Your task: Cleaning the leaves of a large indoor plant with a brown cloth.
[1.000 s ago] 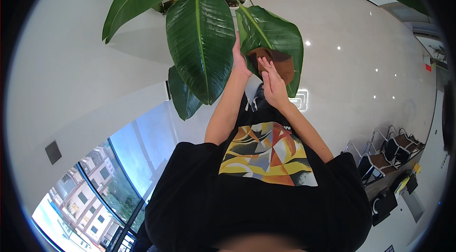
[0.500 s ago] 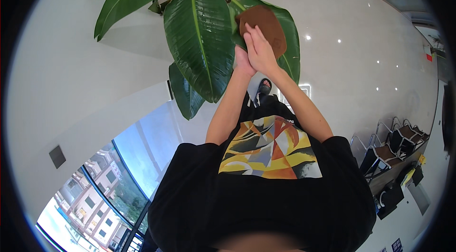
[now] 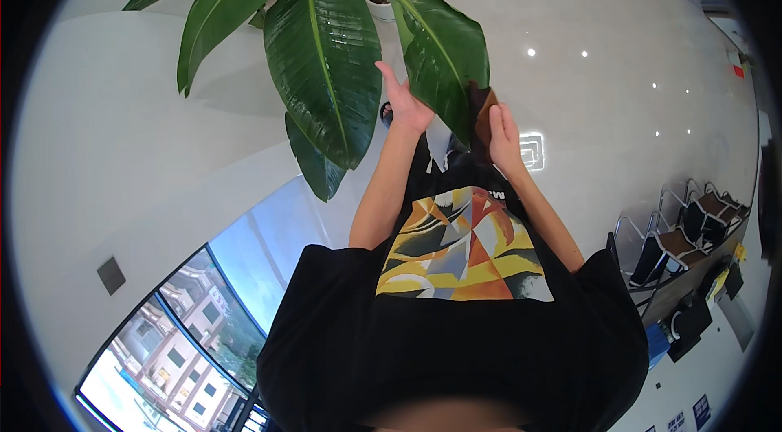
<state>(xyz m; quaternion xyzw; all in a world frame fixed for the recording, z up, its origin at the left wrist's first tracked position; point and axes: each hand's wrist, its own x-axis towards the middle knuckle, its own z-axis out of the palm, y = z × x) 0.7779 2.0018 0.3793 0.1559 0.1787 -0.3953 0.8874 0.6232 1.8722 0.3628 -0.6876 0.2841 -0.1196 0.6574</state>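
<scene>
A large glossy green leaf (image 3: 444, 53) of a potted plant hangs in front of me. Under its lower left edge lies my left hand (image 3: 410, 109), palm up and thumb stretched out away from the other fingers, which the leaf partly hides. At the leaf's right edge, near the tip, my right hand (image 3: 505, 137) is closed on a brown cloth (image 3: 484, 127). The cloth is folded against the leaf edge, part of it dark and behind the tip. Another broad leaf (image 3: 322, 65), with wet-looking shiny spots, hangs just left of my left hand.
The plant's pot (image 3: 383, 2) stands on the pale shiny floor (image 3: 586, 106) beyond the leaves. A white curved wall (image 3: 122, 131) runs along the left, above a window (image 3: 175, 334). Chairs (image 3: 680, 245) line the right side.
My hands have come apart. The right hand has slid the brown cloth down and right to the leaf's edge near the tip; the left thumb now spreads outward. The view has shifted slightly.
</scene>
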